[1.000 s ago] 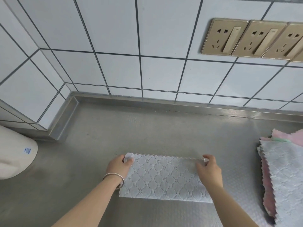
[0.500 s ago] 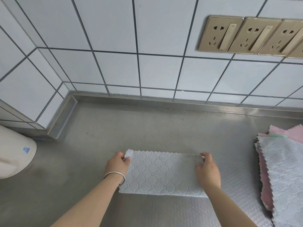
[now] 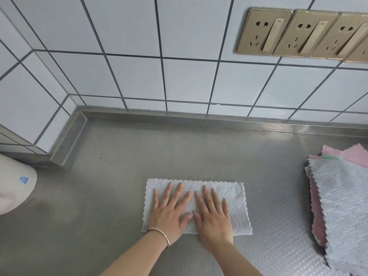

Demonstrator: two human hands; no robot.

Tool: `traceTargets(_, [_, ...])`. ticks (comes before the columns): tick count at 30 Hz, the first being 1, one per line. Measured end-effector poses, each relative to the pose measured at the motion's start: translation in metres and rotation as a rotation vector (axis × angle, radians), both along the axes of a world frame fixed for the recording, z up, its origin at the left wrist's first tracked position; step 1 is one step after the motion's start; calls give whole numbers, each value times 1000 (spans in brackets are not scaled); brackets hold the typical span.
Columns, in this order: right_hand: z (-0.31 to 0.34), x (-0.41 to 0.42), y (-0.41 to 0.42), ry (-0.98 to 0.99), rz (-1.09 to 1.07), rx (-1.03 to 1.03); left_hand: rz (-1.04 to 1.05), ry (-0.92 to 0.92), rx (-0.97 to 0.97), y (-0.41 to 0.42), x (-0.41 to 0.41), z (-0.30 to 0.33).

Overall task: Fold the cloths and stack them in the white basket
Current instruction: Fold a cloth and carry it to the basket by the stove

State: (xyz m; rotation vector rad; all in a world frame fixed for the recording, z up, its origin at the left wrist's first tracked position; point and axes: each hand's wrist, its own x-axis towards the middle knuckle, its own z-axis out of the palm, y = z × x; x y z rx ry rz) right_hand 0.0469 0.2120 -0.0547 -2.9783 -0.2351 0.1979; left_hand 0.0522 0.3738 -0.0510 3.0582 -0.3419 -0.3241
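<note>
Palms down, we pressed our left hand (image 3: pixel 169 213) and right hand (image 3: pixel 214 217), fingers straight, side by side on the folded cloth (image 3: pixel 238 204) lying mid-surface (image 3: pixel 119 156); unfolded cloths (image 3: pixel 342 200) sat stacked at its right edge.

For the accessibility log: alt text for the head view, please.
Left hand and right hand press flat on a folded grey cloth on a steel counter; a pile of grey and pink cloths lies right.
</note>
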Motion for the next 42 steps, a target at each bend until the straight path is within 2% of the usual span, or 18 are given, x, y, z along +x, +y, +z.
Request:
traceTargets(6, [-2,-6,-38,9,-80,-63,49,-9,28,24,2,-4])
traceTargets(11, [5,-13,-61,103,-231,2,93,29,39,25,2,-2])
traceTargets(15, [5,-15,-68,65,-294,18,80,113,61,19,4,3])
traceTargets(18, [16,-9,-65,-43,-335,118,83,147,44,5,9,15])
traceTargets(20, [26,0,-63,-65,-479,294,39,88,-9,-10,12,24])
traceTargets(22, [37,8,-60,4,-700,493,-111,60,-31,-28,16,26])
traceTargets(24, [46,15,-60,68,-827,547,-179,131,-58,-44,18,28])
traceTargets(27, [58,21,-61,240,-841,521,-224,187,-1,-53,23,26])
traceTargets(30, [67,27,-67,423,-894,580,-207,244,-1,-52,27,27])
traceTargets(33, [74,29,-72,478,-832,573,-181,296,-33,-55,33,32])
traceTargets(36, [81,26,-68,415,-710,576,-99,271,-141,-58,38,47])
traceTargets(39, [91,25,-53,306,-626,586,116,136,-430,-59,38,66])
traceTargets(42, [102,23,-26,248,-525,534,370,289,-748,-59,39,85])
